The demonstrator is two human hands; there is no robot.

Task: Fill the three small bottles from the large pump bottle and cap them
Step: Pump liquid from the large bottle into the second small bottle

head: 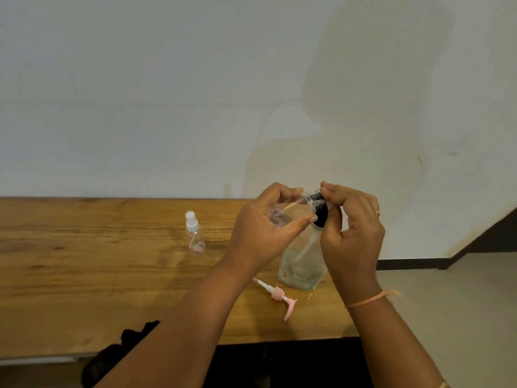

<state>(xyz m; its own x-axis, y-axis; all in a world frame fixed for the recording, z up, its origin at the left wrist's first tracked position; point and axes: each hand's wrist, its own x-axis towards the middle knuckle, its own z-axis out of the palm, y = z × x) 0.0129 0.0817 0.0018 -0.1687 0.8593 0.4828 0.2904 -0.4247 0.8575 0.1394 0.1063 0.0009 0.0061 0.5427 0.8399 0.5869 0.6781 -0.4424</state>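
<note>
Left grip (pixel 267 222) curled round clear small bottle (pixel 292 210); right grip (pixel 351 231) pinching black cap (pixel 317 196), near right edge of grainy wooden tabletop (pixel 84 261).

Both forearms (pixel 179 331) are bare right to the near edge of view. The right hand (pixel 352 236) wears a thin gold-coloured ring (pixel 377 213) on one finger. A thin orange thread (pixel 366 301) circles the right wrist, its loose knotted end sticking out to the right. The left hand (pixel 260 233) has a short thumbnail.
</note>
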